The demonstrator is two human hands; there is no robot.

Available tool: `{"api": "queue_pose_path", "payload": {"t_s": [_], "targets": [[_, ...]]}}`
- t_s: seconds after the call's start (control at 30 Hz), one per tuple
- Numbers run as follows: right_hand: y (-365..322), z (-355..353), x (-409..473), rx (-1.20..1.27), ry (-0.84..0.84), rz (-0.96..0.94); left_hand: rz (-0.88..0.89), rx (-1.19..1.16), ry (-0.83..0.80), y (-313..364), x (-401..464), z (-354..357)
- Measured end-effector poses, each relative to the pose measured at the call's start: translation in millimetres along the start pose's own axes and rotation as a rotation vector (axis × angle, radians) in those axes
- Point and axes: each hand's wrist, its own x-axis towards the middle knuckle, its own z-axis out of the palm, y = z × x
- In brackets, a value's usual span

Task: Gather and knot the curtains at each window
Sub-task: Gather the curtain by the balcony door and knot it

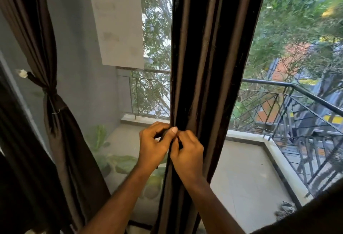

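Both hands meet at middle curtain (209, 66): left hand (154, 144) and right hand (187, 152) each pinch its left edge, folds hanging loose. Left curtain (55, 103) already tied. Risk: thin pinch slips, gathered folds spread again.

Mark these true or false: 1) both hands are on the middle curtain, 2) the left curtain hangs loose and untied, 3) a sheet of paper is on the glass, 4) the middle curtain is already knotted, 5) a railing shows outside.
1) True. The left hand and the right hand both pinch the left edge of the middle curtain.
2) False. The left curtain is cinched by a tie at its waist.
3) True. The sheet of paper hangs on the glass, upper left.
4) False. The middle curtain hangs in straight folds; no knot shows.
5) True. A dark metal railing runs round the balcony outside.
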Motion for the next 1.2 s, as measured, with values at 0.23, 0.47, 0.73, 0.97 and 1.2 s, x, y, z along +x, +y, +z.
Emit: {"api": "queue_pose_path", "payload": {"t_s": [0.23, 0.47, 0.73, 0.97, 1.2], "targets": [[2.5, -17.5, -1.5, 0.113, -0.076, -0.058, 0.029, 0.189, 0.107, 2.7, 5.7, 4.2], [8.5, -36.3, -0.5, 0.117, 0.089, 0.233, 0.052, 0.298, 0.111, -4.5, 5.1, 3.6], [7.4, -9.0, -10.9, 0.038, 0.057, 0.133, 0.117, 0.351, 0.104, -10.4, 1.1, -3.6], [-14.6, 28.6, -13.3, 0.068, 0.086, 0.071, 0.189, 0.297, 0.007, -12.8, 13.2, -16.5], [-21.1, 46.1, -15.6, 0.022, 0.123, 0.143, 0.221, 0.236, -0.041, -23.3, 19.0, -30.5]]}}
